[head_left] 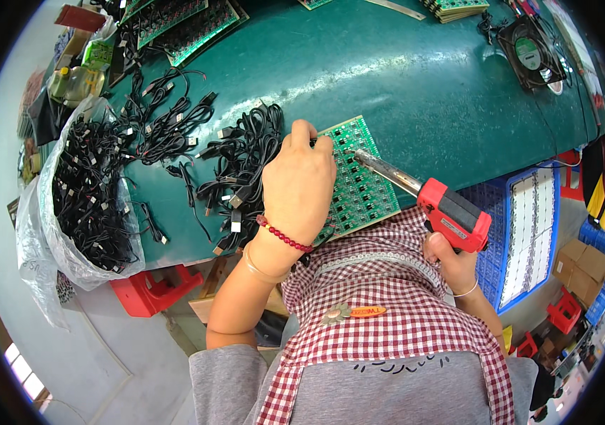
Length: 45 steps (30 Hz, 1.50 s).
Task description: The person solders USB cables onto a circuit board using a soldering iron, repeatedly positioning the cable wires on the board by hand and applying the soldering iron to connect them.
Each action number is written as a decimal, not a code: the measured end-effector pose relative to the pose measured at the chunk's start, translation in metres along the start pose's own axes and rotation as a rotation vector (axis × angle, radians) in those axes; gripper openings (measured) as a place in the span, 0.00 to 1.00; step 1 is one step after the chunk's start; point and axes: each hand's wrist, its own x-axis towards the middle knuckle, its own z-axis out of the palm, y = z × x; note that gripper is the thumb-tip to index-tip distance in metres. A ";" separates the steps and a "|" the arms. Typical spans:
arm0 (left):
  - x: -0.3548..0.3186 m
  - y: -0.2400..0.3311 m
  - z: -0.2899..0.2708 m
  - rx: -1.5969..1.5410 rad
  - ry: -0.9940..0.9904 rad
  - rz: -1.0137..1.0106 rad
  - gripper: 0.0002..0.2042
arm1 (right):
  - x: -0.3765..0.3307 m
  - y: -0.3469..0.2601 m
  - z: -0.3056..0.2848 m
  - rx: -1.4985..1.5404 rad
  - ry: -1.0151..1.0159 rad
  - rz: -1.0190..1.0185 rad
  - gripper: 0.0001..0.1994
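Observation:
A green circuit board [359, 191] with rows of small black parts lies at the table's near edge in front of me. My right hand [451, 263] is closed round the lower side of a red and black soldering gun [456, 216]. Its metal tip reaches over the upper left part of the board. At the board's left edge, my left hand [299, 180] has its fingers curled and pinched together; what they hold is hidden behind the hand. Black USB cables [246, 152] lie bunched on the table just left of that hand.
A clear plastic bag [47, 234] full of black cables hangs over the table's left edge. More circuit boards [196, 35] stand at the far left, with a stack [456, 7] at the far right. A fan [529, 53] sits at right, above a blue crate [504, 234].

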 end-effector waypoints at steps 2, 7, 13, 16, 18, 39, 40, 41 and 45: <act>0.000 0.000 -0.001 -0.002 0.002 0.001 0.02 | 0.000 -0.003 0.003 0.014 0.018 0.015 0.07; 0.000 0.001 0.000 -0.038 -0.006 -0.030 0.03 | 0.000 0.005 -0.002 -0.037 -0.042 -0.021 0.08; 0.001 0.008 -0.009 0.136 -0.029 0.046 0.02 | 0.004 -0.013 0.004 0.079 -0.010 0.027 0.10; 0.009 0.010 -0.019 0.204 -0.075 0.160 0.03 | 0.008 -0.012 0.002 0.121 0.006 0.017 0.13; 0.015 0.000 -0.023 0.237 -0.088 0.278 0.04 | 0.009 -0.012 0.000 0.134 0.017 0.005 0.15; -0.056 -0.079 -0.064 0.022 0.363 -0.068 0.20 | 0.022 -0.033 0.005 0.340 0.094 -0.073 0.16; -0.063 -0.099 -0.068 0.114 0.311 -0.064 0.14 | 0.021 -0.033 0.005 0.350 0.101 -0.077 0.16; -0.073 -0.113 -0.075 0.167 0.170 -0.066 0.13 | 0.022 -0.033 0.005 0.362 0.097 -0.079 0.16; -0.104 -0.134 -0.071 0.227 0.003 -0.141 0.10 | 0.025 -0.035 0.006 0.367 0.071 -0.094 0.16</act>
